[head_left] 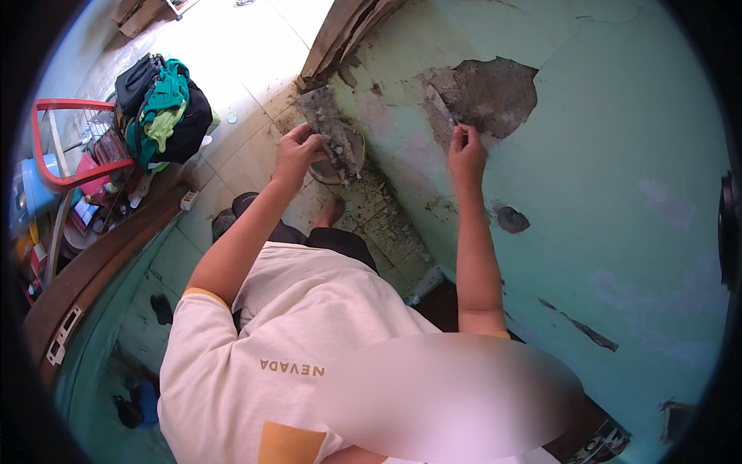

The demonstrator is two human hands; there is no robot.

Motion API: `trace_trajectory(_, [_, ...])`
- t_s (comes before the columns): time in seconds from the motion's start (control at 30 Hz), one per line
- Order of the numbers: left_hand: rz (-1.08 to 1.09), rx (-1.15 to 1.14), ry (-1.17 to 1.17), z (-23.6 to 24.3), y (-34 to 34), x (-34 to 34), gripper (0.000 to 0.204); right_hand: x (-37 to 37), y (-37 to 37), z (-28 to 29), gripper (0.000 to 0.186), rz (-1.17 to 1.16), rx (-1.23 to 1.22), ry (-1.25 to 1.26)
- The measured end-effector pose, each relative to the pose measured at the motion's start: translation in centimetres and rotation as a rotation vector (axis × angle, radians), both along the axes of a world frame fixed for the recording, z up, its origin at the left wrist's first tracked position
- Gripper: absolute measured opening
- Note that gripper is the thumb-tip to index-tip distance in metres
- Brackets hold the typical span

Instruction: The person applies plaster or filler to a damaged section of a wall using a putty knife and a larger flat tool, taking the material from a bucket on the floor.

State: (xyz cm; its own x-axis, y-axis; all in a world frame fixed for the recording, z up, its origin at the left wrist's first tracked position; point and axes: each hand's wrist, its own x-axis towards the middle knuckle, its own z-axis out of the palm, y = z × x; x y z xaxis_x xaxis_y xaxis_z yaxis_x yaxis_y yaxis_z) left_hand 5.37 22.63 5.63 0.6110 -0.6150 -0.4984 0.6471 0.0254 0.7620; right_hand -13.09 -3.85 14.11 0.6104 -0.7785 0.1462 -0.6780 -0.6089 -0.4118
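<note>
My left hand [297, 155] grips a flat board [331, 131] loaded with grey mortar, held close to the wall. My right hand [467, 153] holds a small trowel [440, 108] whose blade presses against the wall at the edge of a large bare grey patch [487, 93] where the green paint and plaster have broken away. The green wall [603, 178] fills the right side of the view. A round pan [340, 166] sits on the floor under the board, partly hidden.
Plaster crumbs [386, 224] litter the tiled floor [247, 100] along the wall's foot. A heap of clothes and a dark bag [162, 108] lies at the left beside a red frame [69, 139]. A smaller hole [512, 219] marks the wall lower down.
</note>
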Motion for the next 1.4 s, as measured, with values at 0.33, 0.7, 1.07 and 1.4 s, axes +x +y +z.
trace_trajectory(0.33, [0.002, -0.023, 0.017, -0.5, -0.1, -0.3, 0.03, -2.2, 1.8, 2.7, 0.022, -0.031, 0.111, -0.035])
trace_trajectory(0.7, [0.009, 0.005, 0.01, -0.9, -0.1, -0.7, 0.029, -2.0, 1.3, 3.7, 0.023, -0.038, -0.031, 0.001])
trace_trajectory(1.07, [0.009, 0.008, 0.01, 0.2, -0.6, -0.9, 0.032, 1.9, 1.8, -1.2, 0.019, -0.022, 0.103, 0.038])
trace_trajectory(1.4, [0.008, 0.036, -0.005, 0.1, -0.5, -0.8, 0.032, -1.4, 4.5, 1.7, 0.016, -0.154, 0.097, -0.082])
